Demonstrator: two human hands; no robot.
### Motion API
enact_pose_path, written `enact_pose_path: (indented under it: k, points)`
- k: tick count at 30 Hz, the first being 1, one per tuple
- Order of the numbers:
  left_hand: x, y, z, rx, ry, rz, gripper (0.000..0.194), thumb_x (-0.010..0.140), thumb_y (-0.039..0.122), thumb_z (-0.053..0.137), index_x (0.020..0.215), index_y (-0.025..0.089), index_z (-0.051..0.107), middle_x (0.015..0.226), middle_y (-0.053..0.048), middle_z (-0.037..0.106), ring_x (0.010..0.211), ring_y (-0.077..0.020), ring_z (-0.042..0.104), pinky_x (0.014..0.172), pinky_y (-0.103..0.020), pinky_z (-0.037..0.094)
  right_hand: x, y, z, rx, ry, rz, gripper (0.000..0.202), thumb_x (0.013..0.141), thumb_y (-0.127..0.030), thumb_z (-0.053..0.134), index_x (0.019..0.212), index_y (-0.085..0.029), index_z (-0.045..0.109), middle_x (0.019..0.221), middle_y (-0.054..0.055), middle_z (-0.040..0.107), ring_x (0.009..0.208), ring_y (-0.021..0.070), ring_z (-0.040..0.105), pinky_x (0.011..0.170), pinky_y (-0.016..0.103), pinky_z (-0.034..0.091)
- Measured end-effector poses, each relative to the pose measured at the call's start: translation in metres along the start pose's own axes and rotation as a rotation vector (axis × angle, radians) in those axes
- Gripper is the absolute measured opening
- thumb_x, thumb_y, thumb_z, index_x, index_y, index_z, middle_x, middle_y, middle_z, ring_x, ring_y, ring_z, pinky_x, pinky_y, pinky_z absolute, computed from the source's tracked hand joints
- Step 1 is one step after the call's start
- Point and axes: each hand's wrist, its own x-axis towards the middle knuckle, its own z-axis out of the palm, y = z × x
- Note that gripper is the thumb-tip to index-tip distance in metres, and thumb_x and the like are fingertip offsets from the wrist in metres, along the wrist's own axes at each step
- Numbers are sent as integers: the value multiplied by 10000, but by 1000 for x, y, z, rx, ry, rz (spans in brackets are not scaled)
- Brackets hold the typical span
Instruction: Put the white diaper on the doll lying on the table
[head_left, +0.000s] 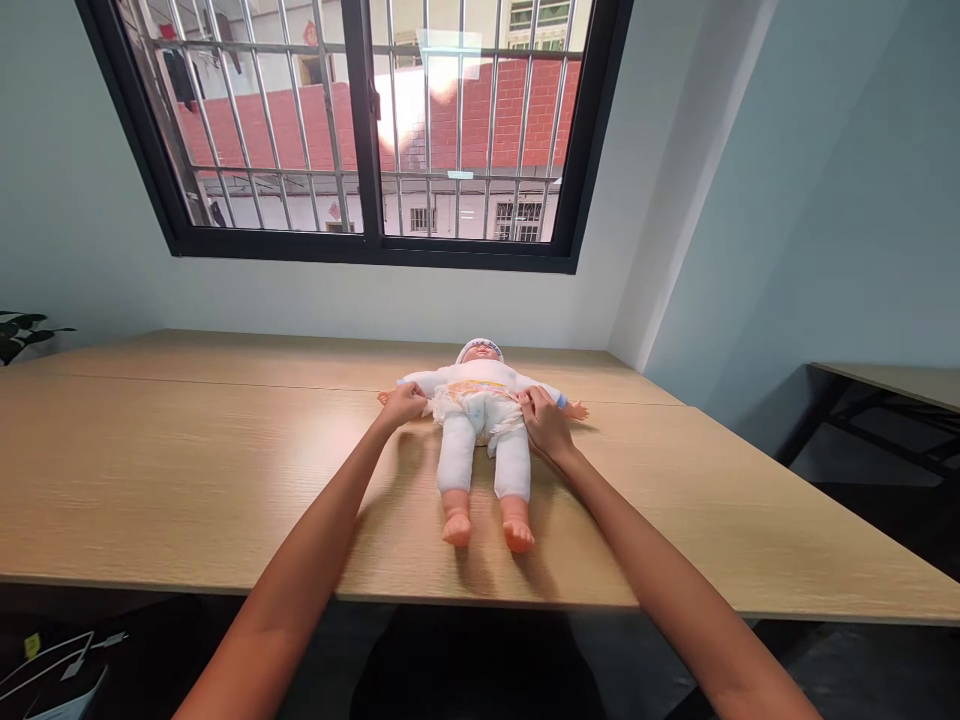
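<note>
A baby doll in white clothes and a white cap lies on its back on the wooden table, its bare feet toward me. Around its hips is a white diaper with a coloured band at the waist. My left hand has its fingers closed at the diaper's left edge, beside the doll's arm. At the opposite edge, my right hand has bent fingers pressed together on the diaper's side by the waist.
Behind the table is a wall with a dark-framed, barred window. Leaves of a plant show at the far left. Another table stands at the right. White cables lie below the table's front edge at the lower left.
</note>
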Motion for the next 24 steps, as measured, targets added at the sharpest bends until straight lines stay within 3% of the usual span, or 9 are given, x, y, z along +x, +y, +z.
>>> enact_pose_path:
  k: [4,8,11,13,16,19,24]
  points:
    - [1,19,-4,-79,-39,-63,86,691,243,586,735,185,540,581,25,506,533,-114,499,511,-230,396,0,-7,-6,-9,24,7,274,964,-346,336,787,-223,505,886,93,641,854,245,590,779,358,460]
    - [-1,31,-1,-160,-59,-62,154,700,267,619,793,172,542,632,23,522,561,-105,522,557,-239,449,7,-35,-6,-1,64,-46,282,966,-354,375,909,-201,604,971,106,665,955,250,598,889,390,457]
    - [-2,36,0,-210,-84,-34,202,698,293,645,828,168,555,656,23,538,577,-102,530,572,-238,459,13,-69,9,-79,-129,-181,302,977,-374,411,1053,-222,660,1182,104,657,1141,253,561,1053,440,372]
    - [-3,39,0,-235,-92,-12,231,695,311,655,852,171,559,649,32,534,579,-100,526,574,-233,458,15,-90,24,-203,-270,-239,327,971,-418,462,1140,-223,663,1307,112,613,1266,284,492,1144,516,243]
    - [-6,43,-1,-268,-105,12,261,696,322,656,892,184,554,641,47,533,578,-99,526,568,-224,455,13,-110,44,-341,-377,-247,423,971,-435,482,1252,-157,635,1405,165,541,1375,340,389,1170,580,128]
    - [-8,46,-1,-305,-116,6,268,712,325,646,923,200,537,640,54,536,576,-101,534,563,-220,454,10,-118,51,-403,-432,-220,469,985,-467,443,1257,-144,646,1456,182,487,1422,341,329,1177,572,111]
    - [-10,51,2,-324,-134,10,263,728,327,645,928,208,524,655,50,549,599,-105,542,601,-230,470,8,-117,46,-397,-464,-166,426,975,-503,435,1068,-225,744,1531,143,397,1451,346,276,1163,594,126]
